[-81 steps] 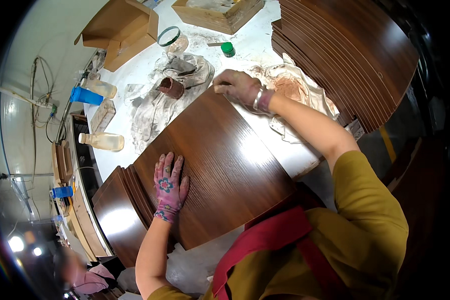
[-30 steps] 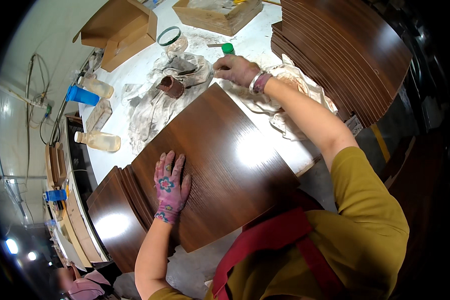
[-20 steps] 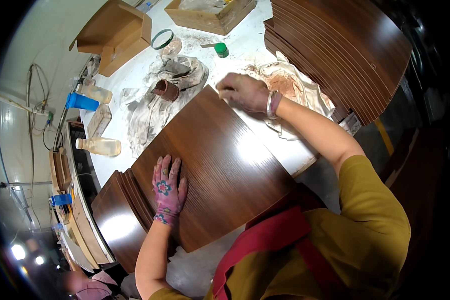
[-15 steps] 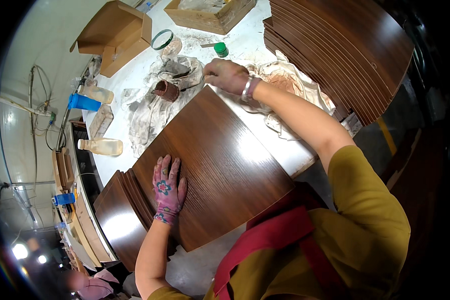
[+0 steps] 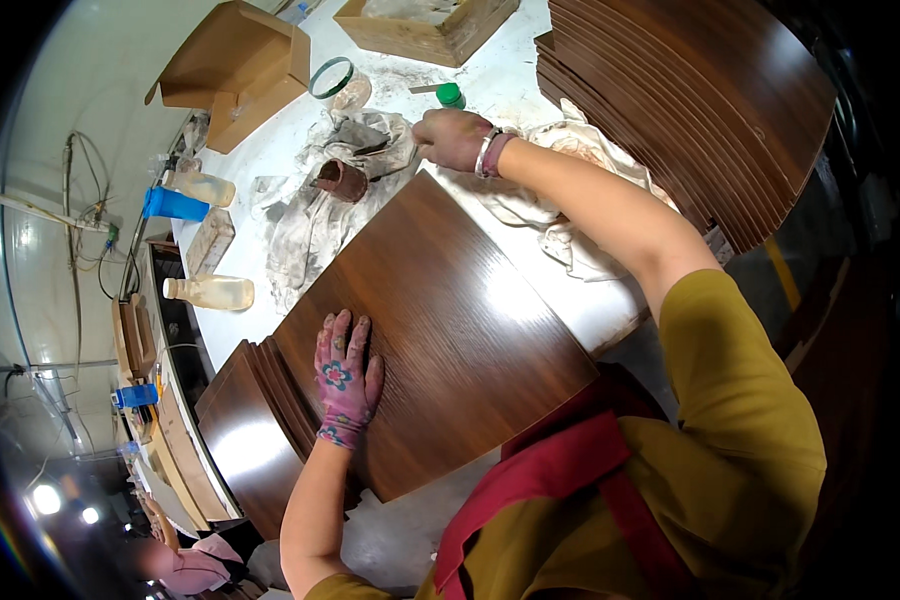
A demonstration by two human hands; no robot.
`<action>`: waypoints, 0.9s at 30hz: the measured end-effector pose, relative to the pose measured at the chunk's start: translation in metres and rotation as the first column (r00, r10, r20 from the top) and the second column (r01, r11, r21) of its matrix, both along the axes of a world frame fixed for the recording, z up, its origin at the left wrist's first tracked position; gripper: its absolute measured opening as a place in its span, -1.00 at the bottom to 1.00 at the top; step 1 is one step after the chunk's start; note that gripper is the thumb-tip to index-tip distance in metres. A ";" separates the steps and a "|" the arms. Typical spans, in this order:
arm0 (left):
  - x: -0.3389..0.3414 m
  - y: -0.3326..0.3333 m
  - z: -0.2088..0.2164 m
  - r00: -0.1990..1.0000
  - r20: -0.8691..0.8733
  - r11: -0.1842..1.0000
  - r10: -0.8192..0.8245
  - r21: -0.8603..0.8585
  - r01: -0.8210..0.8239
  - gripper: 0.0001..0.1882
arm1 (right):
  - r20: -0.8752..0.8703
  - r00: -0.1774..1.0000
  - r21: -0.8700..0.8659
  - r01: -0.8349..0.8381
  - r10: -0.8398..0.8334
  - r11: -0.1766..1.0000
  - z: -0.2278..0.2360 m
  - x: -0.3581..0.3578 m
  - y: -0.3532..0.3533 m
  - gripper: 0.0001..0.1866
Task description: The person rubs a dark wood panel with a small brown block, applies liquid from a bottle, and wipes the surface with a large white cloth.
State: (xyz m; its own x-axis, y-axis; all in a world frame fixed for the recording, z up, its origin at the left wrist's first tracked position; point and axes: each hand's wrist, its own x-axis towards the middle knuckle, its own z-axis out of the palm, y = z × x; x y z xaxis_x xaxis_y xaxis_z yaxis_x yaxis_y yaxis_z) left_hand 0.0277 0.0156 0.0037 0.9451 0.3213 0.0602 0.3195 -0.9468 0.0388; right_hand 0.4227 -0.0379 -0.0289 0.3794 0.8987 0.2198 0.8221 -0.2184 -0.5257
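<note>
A dark brown wood-grain panel (image 5: 450, 340) lies slanting in front of me. My left hand (image 5: 348, 375), in a pink flowered glove, rests flat on its left part, fingers stretched out. Just past the panel's far corner is my right hand (image 5: 452, 140), in a stained glove with a pale band at the wrist. Its fingers are curled, and whatever they hold, if anything, is hidden. Close to it are a jar with a green lid (image 5: 450, 95) and a crumpled stained cloth (image 5: 360, 140). On that cloth lies a brown-stained cup-like container (image 5: 341, 181).
Stacked brown panels stand at the right (image 5: 680, 120) and left (image 5: 245, 430). Another stained cloth (image 5: 570, 235) lies beside the right stack. A clear bottle (image 5: 210, 292), an open cardboard box (image 5: 240, 75) and a shallow box (image 5: 425, 35) sit on the white table. Another person (image 5: 205, 565) is lower left.
My right hand has shifted slightly farther away and to the left, its fingers still curled. My left hand stays flat on the panel. The whole view has shifted a little.
</note>
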 end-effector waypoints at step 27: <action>-0.002 -0.001 -0.003 0.999 0.034 1.000 -0.005 -0.027 0.006 -0.39 | -0.494 0.863 0.175 -0.026 0.111 0.984 -0.006 -0.076 -0.130 -0.77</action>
State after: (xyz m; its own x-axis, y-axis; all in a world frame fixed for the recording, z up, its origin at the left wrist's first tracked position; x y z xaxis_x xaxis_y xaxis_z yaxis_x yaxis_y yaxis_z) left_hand 0.0261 0.0149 0.0010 0.9445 0.3178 0.0834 0.3120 -0.9471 0.0756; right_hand 0.3472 -0.1684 -0.0348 0.4145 0.8964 0.1571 0.4493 -0.0515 -0.8919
